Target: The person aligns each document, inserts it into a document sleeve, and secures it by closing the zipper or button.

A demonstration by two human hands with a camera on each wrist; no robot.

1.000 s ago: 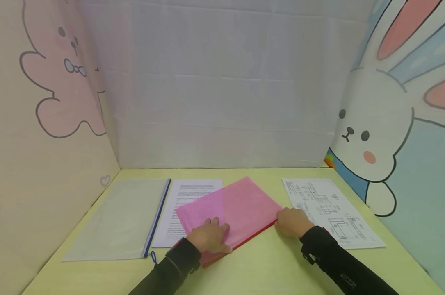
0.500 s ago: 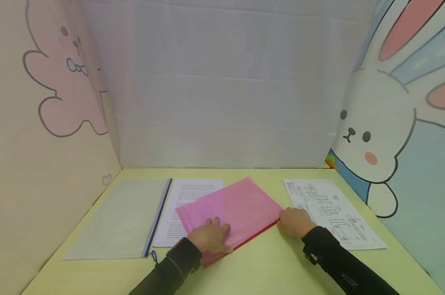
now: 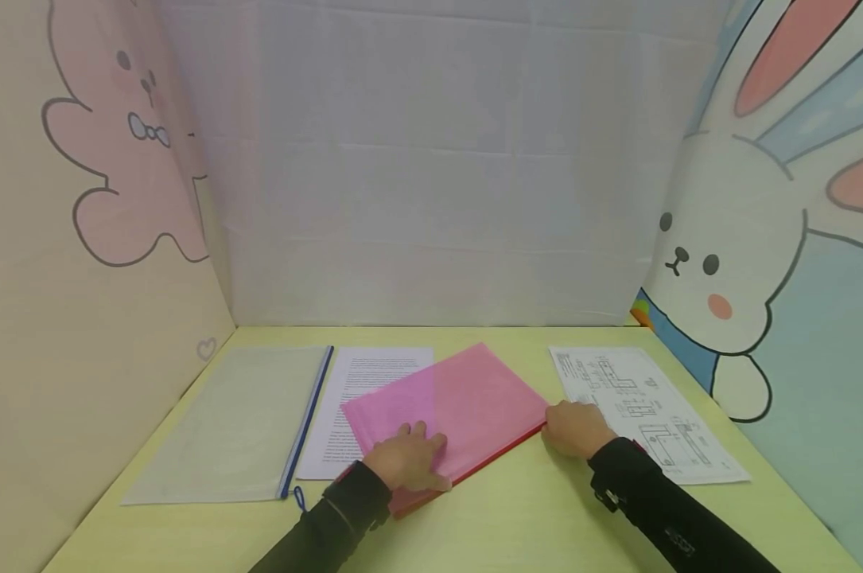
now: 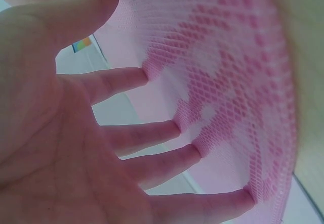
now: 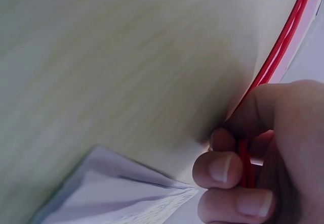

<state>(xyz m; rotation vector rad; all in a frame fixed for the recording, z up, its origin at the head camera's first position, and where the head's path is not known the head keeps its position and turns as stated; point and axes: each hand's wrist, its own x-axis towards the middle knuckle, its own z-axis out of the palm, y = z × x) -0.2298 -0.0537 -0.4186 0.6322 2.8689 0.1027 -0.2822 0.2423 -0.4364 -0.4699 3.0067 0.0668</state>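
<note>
A pink translucent zipper file bag lies askew on the table, its red zip edge facing me. My left hand rests on its lower left part with spread fingers; in the left wrist view the fingertips press on the pink mesh surface. At the bag's right corner, my right hand pinches the end of the red zip edge. The right wrist view shows thumb and curled fingers around the red strip; whether a slider sits between them is hidden.
A printed text sheet lies partly beneath the bag. Left of it is a clear zipper bag with a blue zip and cord loop. A sheet of technical drawings lies close to my right hand. Walls enclose the table's back and sides.
My right hand has shifted very slightly to the right at the bag's corner. The left hand and the bag look unchanged.
</note>
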